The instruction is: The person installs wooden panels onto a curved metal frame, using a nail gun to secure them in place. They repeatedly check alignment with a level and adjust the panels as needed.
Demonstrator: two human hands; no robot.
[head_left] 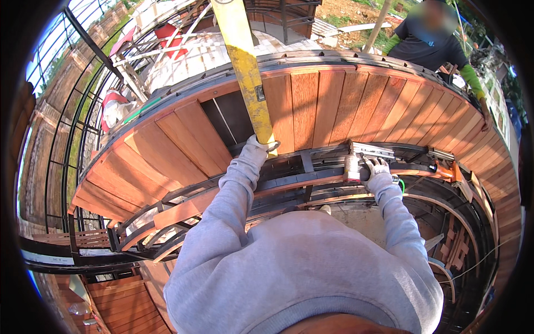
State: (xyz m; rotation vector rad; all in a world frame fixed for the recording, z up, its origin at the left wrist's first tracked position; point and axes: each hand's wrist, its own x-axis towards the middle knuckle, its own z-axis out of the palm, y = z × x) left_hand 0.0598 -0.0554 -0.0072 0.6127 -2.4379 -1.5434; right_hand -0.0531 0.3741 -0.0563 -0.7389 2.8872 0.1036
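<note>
ylw level (247,72) in lh (259,150), tool (352,168) in rh (379,171)

We're outdoors, brightly sunlit. Past the left fingers (272,146): pale paved floor (210,55), then farther right orange dirt (345,8), patchy grass (337,20). Well left of those fingers: brickwork (43,146), black metal frame (95,46).

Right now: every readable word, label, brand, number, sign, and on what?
None I can quote.
White strip, lower left: dark print, too small to read.
Other person's dark shirt: tiny chest mark, too blurred.
Yellow bar at the left hand: top marking cut off.
</note>
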